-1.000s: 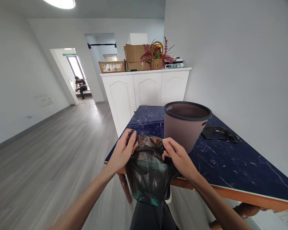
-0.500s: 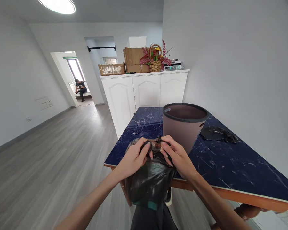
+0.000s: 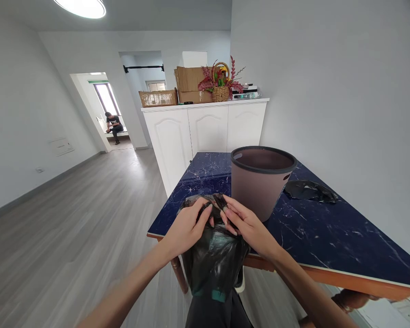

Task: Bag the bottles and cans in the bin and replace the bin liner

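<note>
A thin black plastic bag (image 3: 217, 255) hangs in front of the table's near edge, its lower end over my legs. My left hand (image 3: 187, 225) pinches the bag's gathered rim between thumb and fingers. Close beside it, my right hand (image 3: 248, 223) grips the rim's other side. Something with a green patch shows dimly through the bag's bottom; its kind I cannot make out. Just beyond my right hand stands an upright trash can (image 3: 259, 187), mauve with a dark rim. To its right a second black plastic bag (image 3: 309, 190) lies crumpled on the table.
The table (image 3: 331, 237) has a dark blue marbled top with a wooden edge. Behind it stands a white cabinet (image 3: 210, 127) bearing cardboard boxes (image 3: 191, 84) and a flower basket (image 3: 220, 93). A person (image 3: 114, 126) sits in a far room. Grey floor stretches away at left.
Both hands have come slightly closer together along the bag's rim, my right hand shifting left. The bag hangs a little straighter. The trash can and the crumpled bag stay put.
</note>
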Action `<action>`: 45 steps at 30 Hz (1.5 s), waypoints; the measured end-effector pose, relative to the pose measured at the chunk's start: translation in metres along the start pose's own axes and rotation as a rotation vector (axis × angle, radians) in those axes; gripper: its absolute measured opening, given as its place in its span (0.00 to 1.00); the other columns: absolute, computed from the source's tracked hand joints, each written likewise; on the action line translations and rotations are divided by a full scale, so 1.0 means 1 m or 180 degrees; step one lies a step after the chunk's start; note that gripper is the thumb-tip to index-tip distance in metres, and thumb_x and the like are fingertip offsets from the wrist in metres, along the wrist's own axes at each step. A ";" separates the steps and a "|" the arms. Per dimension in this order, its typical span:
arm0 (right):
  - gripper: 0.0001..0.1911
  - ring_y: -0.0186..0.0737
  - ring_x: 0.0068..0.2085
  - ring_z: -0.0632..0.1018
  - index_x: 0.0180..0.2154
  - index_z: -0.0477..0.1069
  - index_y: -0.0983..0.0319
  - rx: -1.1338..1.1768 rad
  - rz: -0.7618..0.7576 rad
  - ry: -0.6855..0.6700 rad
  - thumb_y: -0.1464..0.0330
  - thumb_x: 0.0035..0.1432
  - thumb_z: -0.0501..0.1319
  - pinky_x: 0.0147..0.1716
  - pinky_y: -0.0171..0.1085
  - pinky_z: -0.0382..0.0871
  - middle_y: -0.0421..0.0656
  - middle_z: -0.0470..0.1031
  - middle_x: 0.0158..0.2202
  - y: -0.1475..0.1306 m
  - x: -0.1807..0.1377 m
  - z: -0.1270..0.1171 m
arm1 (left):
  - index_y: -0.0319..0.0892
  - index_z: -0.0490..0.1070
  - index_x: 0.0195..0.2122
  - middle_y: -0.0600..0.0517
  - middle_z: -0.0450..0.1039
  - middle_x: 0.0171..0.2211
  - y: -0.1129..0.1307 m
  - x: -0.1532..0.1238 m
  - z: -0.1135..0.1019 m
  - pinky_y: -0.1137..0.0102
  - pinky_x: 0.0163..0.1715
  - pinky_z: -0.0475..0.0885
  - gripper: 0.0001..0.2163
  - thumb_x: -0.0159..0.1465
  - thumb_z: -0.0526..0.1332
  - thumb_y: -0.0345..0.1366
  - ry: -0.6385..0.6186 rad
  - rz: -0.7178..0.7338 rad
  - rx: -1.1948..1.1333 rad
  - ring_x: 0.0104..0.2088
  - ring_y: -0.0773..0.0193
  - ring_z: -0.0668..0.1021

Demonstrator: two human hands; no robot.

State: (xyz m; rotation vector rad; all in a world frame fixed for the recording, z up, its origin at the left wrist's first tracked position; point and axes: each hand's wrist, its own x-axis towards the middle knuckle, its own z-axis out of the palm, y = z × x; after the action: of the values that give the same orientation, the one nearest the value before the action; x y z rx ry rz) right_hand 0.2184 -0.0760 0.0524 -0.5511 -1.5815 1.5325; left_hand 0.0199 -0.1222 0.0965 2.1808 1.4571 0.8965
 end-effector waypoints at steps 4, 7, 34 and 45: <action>0.26 0.31 0.22 0.69 0.56 0.55 0.54 0.0119 0.0057 0.0127 0.48 0.69 0.62 0.24 0.34 0.60 0.33 0.74 0.34 -0.003 0.004 0.005 | 0.45 0.74 0.44 0.47 0.76 0.52 0.015 -0.002 -0.019 0.60 0.56 0.71 0.13 0.79 0.51 0.41 0.0227 0.0422 0.0345 0.53 0.56 0.77; 0.25 0.33 0.22 0.71 0.50 0.62 0.57 0.0008 0.0220 0.0171 0.46 0.66 0.63 0.24 0.35 0.62 0.33 0.74 0.28 -0.005 0.008 0.007 | 0.46 0.78 0.44 0.46 0.70 0.60 0.025 -0.003 -0.033 0.55 0.62 0.68 0.12 0.77 0.56 0.41 0.0248 0.0509 0.0631 0.62 0.52 0.71; 0.32 0.54 0.64 0.75 0.59 0.77 0.57 -0.0329 0.0421 0.0588 0.42 0.67 0.58 0.68 0.52 0.63 0.48 0.81 0.57 -0.001 0.004 0.048 | 0.58 0.53 0.73 0.43 0.50 0.75 0.020 -0.017 -0.006 0.44 0.68 0.64 0.42 0.63 0.74 0.47 0.0216 0.0572 -0.0032 0.73 0.41 0.59; 0.33 0.55 0.56 0.80 0.55 0.79 0.55 0.0250 0.0883 0.0672 0.39 0.65 0.60 0.53 0.51 0.77 0.50 0.82 0.49 0.005 0.010 0.039 | 0.48 0.56 0.66 0.44 0.75 0.54 -0.016 -0.024 0.019 0.52 0.59 0.70 0.37 0.57 0.68 0.30 0.0415 -0.0035 -0.0420 0.55 0.50 0.78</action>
State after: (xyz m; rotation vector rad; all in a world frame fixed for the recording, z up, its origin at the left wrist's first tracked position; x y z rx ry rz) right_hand 0.1808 -0.0900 0.0541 -0.8868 -1.3193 1.6701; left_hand 0.0159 -0.1372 0.0652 2.0505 1.4231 1.1167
